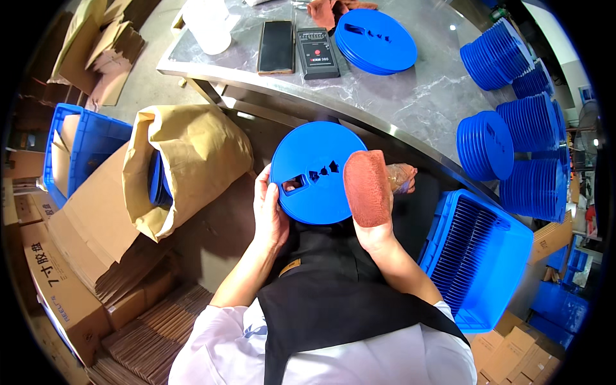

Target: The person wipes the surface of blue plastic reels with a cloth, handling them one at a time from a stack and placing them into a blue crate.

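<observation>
Above my lap I hold a round blue plastic reel disc (314, 199) with cut-out slots near its middle. My left hand (269, 215) grips its left edge, thumb on the face, and a fingertip shows through the oblong slot. My right hand (374, 236) is at the disc's right edge with a folded reddish-brown cloth (367, 186). The cloth covers most of the right fingers and overlaps the disc's rim. Beside the cloth a crumpled, clear-looking wrap (402, 178) sticks out; what it belongs to is hidden.
A grey marbled table (410, 96) carries a stack of blue discs (378, 45), a phone (276, 48), a black handheld device (317, 54) and more disc stacks (484, 144) at right. A blue crate (494, 263) of discs stands right; a yellowish sack (212, 141) and cardboard (96, 212) are left.
</observation>
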The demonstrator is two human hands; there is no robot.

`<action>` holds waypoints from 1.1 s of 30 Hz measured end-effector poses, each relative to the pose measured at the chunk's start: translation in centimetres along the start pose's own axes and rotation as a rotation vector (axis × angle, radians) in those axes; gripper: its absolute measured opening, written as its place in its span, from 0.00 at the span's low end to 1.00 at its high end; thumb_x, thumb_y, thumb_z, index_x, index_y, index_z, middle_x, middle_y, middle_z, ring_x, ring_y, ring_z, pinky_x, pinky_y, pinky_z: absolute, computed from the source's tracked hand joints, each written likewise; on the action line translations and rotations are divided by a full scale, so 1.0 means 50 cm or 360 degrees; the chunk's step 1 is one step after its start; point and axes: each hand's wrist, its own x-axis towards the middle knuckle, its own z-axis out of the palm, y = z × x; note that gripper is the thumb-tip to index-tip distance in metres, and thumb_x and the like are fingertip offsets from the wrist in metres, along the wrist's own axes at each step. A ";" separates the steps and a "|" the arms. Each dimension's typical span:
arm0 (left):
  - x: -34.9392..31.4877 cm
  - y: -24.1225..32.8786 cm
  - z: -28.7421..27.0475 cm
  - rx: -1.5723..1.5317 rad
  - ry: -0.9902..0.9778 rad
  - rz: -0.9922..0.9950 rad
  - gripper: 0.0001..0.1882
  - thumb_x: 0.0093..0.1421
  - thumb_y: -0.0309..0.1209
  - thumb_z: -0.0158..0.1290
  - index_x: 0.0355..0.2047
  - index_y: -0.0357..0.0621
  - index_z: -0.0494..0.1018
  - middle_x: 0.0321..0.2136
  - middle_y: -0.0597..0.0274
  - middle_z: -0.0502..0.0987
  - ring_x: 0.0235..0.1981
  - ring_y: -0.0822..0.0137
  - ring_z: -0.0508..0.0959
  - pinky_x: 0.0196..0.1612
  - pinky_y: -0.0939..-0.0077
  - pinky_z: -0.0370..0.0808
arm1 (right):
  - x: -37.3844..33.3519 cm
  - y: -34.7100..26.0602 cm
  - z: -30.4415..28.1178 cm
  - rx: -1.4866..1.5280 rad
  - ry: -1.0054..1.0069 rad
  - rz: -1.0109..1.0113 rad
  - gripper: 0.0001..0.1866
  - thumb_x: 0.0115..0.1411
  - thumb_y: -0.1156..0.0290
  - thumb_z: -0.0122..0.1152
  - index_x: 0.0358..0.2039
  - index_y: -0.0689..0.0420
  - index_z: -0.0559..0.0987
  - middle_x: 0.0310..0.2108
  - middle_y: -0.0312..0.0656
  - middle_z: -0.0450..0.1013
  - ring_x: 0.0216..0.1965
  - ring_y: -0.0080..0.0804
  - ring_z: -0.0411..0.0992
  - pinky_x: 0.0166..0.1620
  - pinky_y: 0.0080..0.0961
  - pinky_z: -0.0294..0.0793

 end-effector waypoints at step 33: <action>-0.058 0.015 -0.054 -0.0246 0.0364 -0.0041 0.36 0.59 0.25 0.57 0.65 0.48 0.55 0.55 0.61 0.68 0.58 0.65 0.67 0.61 0.65 0.66 | 0.138 0.092 0.204 -0.2505 -0.1203 -0.1025 0.30 0.40 0.71 0.69 0.48 0.59 0.74 0.52 0.46 0.71 0.56 0.46 0.67 0.56 0.40 0.68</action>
